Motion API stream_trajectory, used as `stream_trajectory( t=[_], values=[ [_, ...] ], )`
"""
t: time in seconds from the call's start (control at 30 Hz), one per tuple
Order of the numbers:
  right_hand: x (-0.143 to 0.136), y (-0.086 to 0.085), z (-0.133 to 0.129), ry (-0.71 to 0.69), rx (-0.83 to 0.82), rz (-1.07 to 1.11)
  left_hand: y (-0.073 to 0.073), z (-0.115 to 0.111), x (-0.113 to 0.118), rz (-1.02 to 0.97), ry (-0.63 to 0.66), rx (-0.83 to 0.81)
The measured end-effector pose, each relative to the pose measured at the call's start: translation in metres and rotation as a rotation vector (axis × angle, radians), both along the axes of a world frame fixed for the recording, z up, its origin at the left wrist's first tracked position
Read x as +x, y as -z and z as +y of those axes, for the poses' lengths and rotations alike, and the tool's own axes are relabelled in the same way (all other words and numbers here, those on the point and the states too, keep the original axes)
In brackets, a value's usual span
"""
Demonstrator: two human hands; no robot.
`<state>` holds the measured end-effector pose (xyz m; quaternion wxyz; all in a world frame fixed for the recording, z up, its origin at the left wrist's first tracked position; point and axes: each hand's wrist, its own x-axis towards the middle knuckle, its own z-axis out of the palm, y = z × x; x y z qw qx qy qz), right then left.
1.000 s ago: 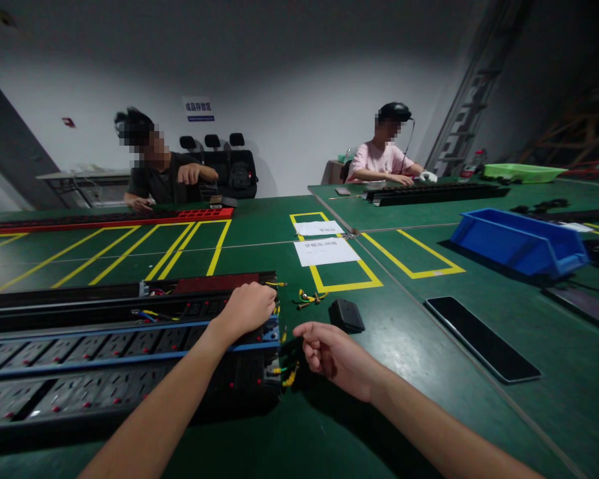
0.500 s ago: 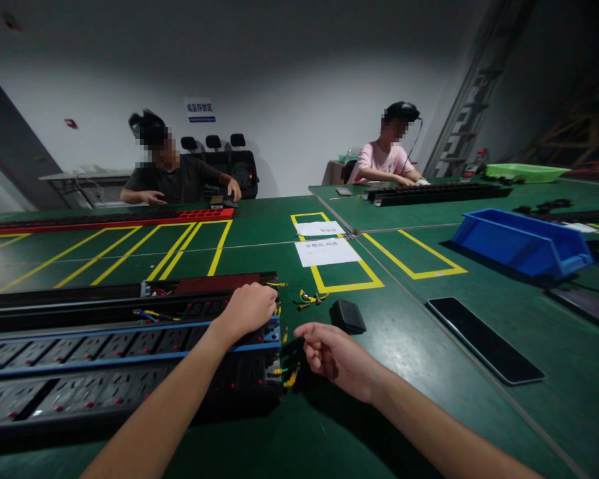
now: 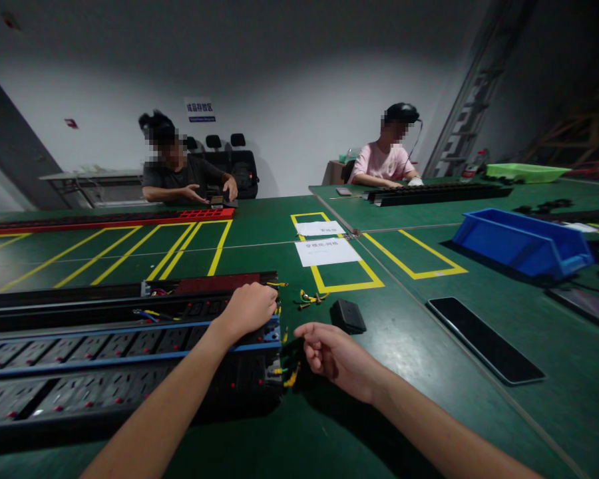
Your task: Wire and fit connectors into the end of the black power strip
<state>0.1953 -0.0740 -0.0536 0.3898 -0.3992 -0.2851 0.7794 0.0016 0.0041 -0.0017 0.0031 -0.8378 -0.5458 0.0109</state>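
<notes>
Several long power strips lie side by side at left, their right ends near my hands. My left hand (image 3: 249,309) is closed over the right end of the blue-edged power strip (image 3: 144,340); its fingertips are partly hidden. In front of it lies a black power strip (image 3: 104,392) with red-dotted sockets. Yellow-green wires (image 3: 290,379) stick out of the strip ends. Just right of these ends, my right hand (image 3: 334,352) is held with curled fingers, thumb and index together; anything pinched there cannot be made out. A black block (image 3: 348,315) sits beyond it.
Loose screws and yellow wire ends (image 3: 312,299) lie behind my right hand. A phone (image 3: 484,339) and a blue bin (image 3: 522,243) are at right. Paper labels (image 3: 327,252) lie on yellow-taped outlines. Two people sit across the green table (image 3: 409,412).
My hands and the power strips stay as they were. Across the table, the person at left has leaned to the right and brought both hands together near a small box.
</notes>
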Motion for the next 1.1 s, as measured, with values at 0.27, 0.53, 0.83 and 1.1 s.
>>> stream_trajectory(
  t=[0.27, 0.53, 0.83, 1.1],
  values=[
    [0.0000, 0.0012, 0.0003, -0.007, 0.016, -0.013, 0.0010, 0.0007, -0.0007, 0.019, 0.004, 0.007],
    [-0.0057, 0.0034, -0.0019, -0.028, 0.351, -0.303, 0.0006, 0.0000, 0.0001, 0.025, 0.008, 0.020],
    [-0.0070, 0.0084, -0.0017, -0.065, 0.463, -0.380, 0.0000, -0.0001, 0.0010, 0.019, 0.011, 0.023],
    [-0.0078, 0.0090, -0.0018, -0.099, 0.538, -0.366, -0.0016, -0.0007, 0.0019, 0.012, -0.002, 0.016]
  ],
)
